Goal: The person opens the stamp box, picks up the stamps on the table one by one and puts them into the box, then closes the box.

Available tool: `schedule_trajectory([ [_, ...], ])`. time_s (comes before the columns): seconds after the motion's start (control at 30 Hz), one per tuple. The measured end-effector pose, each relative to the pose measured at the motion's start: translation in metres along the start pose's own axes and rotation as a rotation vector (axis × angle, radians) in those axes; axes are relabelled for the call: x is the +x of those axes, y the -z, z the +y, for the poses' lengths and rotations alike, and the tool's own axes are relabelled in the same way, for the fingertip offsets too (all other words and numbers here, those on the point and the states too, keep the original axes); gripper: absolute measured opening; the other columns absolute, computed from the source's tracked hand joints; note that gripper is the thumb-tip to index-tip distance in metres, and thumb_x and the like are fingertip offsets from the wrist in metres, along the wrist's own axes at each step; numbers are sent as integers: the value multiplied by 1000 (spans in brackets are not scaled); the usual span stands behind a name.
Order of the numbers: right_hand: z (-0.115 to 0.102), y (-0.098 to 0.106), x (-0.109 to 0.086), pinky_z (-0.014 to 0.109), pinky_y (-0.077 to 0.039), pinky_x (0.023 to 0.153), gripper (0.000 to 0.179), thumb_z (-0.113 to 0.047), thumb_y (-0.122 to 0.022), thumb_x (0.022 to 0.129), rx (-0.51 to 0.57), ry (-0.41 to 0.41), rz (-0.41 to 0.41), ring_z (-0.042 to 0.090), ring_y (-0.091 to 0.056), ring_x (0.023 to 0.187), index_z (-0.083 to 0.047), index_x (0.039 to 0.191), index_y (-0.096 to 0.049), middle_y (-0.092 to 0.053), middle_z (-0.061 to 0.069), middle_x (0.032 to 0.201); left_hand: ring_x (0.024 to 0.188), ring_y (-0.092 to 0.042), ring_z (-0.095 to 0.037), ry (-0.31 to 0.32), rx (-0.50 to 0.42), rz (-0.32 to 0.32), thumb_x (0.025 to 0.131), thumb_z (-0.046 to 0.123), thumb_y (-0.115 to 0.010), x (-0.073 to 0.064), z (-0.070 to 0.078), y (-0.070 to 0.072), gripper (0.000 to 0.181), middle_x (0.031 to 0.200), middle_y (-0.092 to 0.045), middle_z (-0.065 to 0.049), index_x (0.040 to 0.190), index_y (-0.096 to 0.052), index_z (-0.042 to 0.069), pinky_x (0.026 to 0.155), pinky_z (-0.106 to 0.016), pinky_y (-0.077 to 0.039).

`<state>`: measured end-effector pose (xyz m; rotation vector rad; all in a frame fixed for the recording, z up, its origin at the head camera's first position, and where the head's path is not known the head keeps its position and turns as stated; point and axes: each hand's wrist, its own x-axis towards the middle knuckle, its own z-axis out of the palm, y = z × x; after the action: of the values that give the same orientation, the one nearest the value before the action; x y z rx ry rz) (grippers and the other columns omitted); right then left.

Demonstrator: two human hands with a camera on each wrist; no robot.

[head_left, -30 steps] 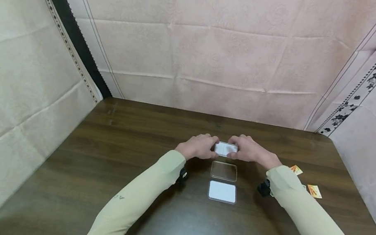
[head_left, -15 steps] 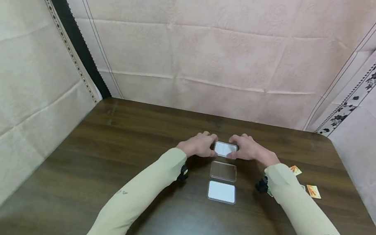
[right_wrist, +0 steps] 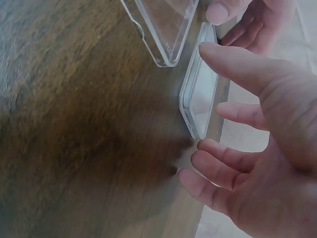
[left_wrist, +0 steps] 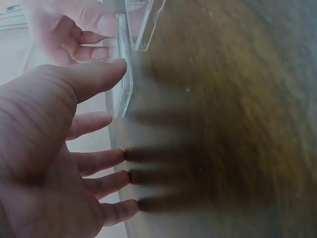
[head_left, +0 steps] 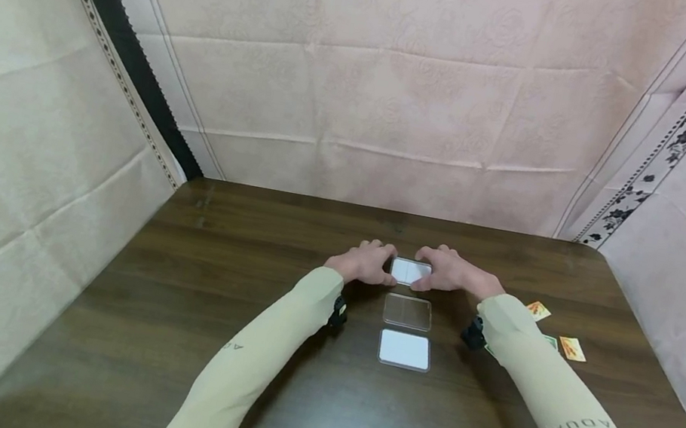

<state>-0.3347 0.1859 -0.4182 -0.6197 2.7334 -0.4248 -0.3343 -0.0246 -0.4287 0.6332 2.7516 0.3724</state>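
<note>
A flat clear plastic case (head_left: 410,272) with a white filling lies toward the back of the table. My left hand (head_left: 365,261) pinches its left end, the thumb (left_wrist: 99,82) along the near edge and the index finger on the far side. At the other end my right hand (head_left: 448,271) does the same, its thumb (right_wrist: 237,64) over the near edge. The remaining fingers of both hands are spread low beside the case. Just nearer lies an empty clear lid (head_left: 408,312). Nearest of the row is a second clear case (head_left: 404,350), also filled white.
Beside the right forearm lie small orange picture cards, one farther back (head_left: 539,310) and another orange card (head_left: 572,349) nearer. A green-edged card (head_left: 550,343) is partly hidden by the sleeve. Pale cloth (head_left: 364,95) hangs behind the brown wooden table (head_left: 156,334) and at both sides.
Both hands stay at the far case. My right hand and forearm have shifted slightly left, showing more of the green-edged card, and my left forearm has edged right.
</note>
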Motion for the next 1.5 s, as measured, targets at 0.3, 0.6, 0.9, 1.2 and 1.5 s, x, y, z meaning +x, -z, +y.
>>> schedule_trajectory([
  [0.3,-1,-2,7,47,-44,86,67,-41,-74,85,-12,-28,-22,33,-43,109,-11,139,-49,-47,19,126,130,-38,-29,15,10,-12,92,47,-64,2,-2,0,65,150,-38,-9,146,-42,21,110,-51,-37],
  [0.6,-3,-1,10,39,-43,81,62,-37,-75,85,-26,-16,-38,29,-45,104,-12,137,-52,-47,16,121,125,-38,-29,22,18,-7,90,47,-67,4,0,-1,65,147,-39,-8,145,-44,21,107,-50,-39],
  [0.9,-5,0,11,38,-43,79,61,-37,-76,84,-29,-8,-41,28,-47,100,-11,135,-53,-49,16,119,124,-39,-29,36,34,-3,90,49,-65,1,6,-1,63,143,-41,-9,143,-45,21,105,-49,-39],
  [1.2,-5,-3,14,41,-42,82,62,-39,-76,84,-28,-17,-26,31,-44,106,-12,134,-54,-48,17,121,125,-38,-30,39,26,-7,90,49,-66,2,6,-1,63,144,-40,-9,143,-45,20,107,-50,-38],
  [1.5,-2,-6,17,41,-40,82,61,-42,-77,82,-25,-12,-1,31,-41,106,-14,132,-56,-48,16,120,120,-39,-28,34,43,-10,91,50,-65,3,6,0,61,141,-43,-8,141,-46,20,103,-48,-40],
])
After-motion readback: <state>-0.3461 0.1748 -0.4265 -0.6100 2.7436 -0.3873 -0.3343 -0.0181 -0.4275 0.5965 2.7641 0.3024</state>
